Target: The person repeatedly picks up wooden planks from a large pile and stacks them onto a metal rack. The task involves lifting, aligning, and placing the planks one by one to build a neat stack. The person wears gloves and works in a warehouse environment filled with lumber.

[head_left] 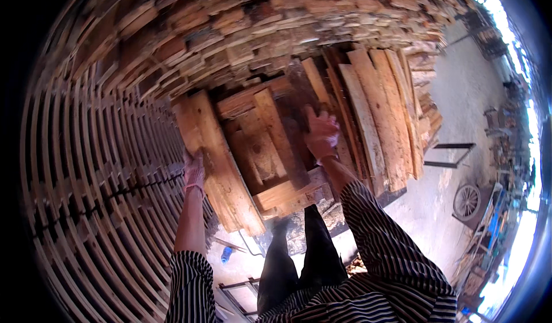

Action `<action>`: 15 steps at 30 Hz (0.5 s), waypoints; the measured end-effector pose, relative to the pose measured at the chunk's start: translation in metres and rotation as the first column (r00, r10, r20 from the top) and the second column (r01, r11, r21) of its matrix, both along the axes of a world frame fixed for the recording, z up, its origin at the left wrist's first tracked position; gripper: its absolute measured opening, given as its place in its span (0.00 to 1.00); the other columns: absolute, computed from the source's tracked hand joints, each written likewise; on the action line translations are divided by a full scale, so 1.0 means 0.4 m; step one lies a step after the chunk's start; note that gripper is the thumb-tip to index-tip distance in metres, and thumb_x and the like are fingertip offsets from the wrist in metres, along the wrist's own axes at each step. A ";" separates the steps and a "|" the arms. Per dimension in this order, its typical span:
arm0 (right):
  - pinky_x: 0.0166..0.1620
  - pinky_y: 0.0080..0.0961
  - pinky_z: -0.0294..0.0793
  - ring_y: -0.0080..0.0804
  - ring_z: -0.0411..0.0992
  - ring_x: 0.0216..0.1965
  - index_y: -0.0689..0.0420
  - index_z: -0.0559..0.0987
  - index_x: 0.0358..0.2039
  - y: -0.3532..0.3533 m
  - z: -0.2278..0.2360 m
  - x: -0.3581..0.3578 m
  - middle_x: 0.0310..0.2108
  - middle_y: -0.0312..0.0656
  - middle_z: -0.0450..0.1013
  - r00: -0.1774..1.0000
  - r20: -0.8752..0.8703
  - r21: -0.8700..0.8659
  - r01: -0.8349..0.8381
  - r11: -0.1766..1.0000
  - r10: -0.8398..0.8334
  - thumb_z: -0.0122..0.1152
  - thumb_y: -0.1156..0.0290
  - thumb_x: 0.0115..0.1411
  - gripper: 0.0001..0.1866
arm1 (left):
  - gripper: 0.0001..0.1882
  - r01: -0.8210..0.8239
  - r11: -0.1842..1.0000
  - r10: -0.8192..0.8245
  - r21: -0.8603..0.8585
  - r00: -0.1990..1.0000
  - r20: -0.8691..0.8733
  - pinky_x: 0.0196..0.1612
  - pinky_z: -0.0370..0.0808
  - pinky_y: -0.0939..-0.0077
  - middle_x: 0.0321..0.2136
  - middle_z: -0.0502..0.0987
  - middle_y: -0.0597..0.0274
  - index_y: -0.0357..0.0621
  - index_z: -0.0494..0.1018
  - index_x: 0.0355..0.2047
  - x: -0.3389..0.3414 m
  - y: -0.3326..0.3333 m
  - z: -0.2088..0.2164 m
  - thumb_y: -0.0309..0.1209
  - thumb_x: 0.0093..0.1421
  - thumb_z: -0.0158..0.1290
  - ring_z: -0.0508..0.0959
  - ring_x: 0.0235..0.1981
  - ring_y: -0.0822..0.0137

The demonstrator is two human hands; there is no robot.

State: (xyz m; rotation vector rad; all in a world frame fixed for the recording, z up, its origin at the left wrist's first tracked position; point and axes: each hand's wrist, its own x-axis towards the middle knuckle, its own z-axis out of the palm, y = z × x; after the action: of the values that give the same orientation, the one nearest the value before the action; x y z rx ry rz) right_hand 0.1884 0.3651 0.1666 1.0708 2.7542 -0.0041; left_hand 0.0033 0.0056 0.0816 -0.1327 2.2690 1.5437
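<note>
A pile of rough wooden planks lies before me, with a sunken middle between two raised sides. My left hand (194,169) rests against the outer edge of the left planks (215,159), fingers stretched along the side and partly hidden. Over the dark plank (293,125) in the middle is my right hand (322,132). Its fingers are bent and apart, slightly blurred, and I see nothing held in them. Just right of that hand, several long planks (382,102) lean side by side. A narrow, lighter plank (274,133) lies in the sunken part. Both hands seem to wear thin pale gloves.
Behind the pile rises a high stack of boards (247,21). Slatted rows of stacked timber (109,191) fill the left. A spoked wheel (466,202) and a dark metal frame (449,154) stand on the right. A blue object (226,254) lies on the floor near my legs.
</note>
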 end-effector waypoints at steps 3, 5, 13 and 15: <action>0.53 0.49 0.73 0.57 0.69 0.56 0.36 0.65 0.69 -0.104 0.064 -0.015 0.61 0.52 0.65 0.984 -0.121 -0.213 0.106 0.971 -0.134 0.73 0.52 0.49 0.45 | 0.37 0.003 1.000 -0.001 0.016 0.993 -0.119 0.64 0.63 0.71 0.63 0.70 0.51 0.43 0.52 0.73 -0.020 -0.057 0.011 0.39 0.70 0.54 0.70 0.62 0.60; 0.53 0.51 0.74 0.60 0.69 0.56 0.36 0.67 0.68 -0.171 0.037 0.027 0.63 0.53 0.64 0.960 -0.238 -0.185 0.108 0.977 -0.151 0.72 0.51 0.48 0.45 | 0.35 -0.034 0.997 0.028 -0.070 0.996 -0.081 0.63 0.64 0.71 0.62 0.71 0.52 0.45 0.54 0.72 0.006 -0.006 0.022 0.39 0.70 0.54 0.71 0.61 0.60; 0.56 0.49 0.73 0.56 0.72 0.54 0.41 0.75 0.62 -0.462 -0.061 -0.185 0.64 0.52 0.66 0.892 -0.432 -0.295 -0.279 0.914 0.133 0.61 0.54 0.59 0.30 | 0.33 -0.065 0.990 0.068 0.128 0.997 -0.023 0.64 0.64 0.71 0.62 0.72 0.54 0.45 0.54 0.72 0.014 -0.055 0.047 0.36 0.70 0.52 0.71 0.61 0.59; 0.56 0.50 0.74 0.57 0.73 0.54 0.42 0.74 0.63 -0.337 -0.116 -0.245 0.61 0.54 0.69 0.908 -0.418 -0.488 -0.217 0.846 -0.009 0.61 0.56 0.61 0.29 | 0.33 -0.003 0.997 0.008 0.076 0.997 -0.072 0.64 0.63 0.70 0.62 0.72 0.53 0.44 0.54 0.72 0.002 0.068 0.050 0.35 0.70 0.51 0.71 0.62 0.59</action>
State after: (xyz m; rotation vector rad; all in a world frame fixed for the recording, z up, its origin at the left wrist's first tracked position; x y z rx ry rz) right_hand 0.0905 0.2304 0.1204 0.8247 2.8685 -1.0206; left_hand 0.0042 0.0327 0.1015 -0.0630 2.2624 1.6605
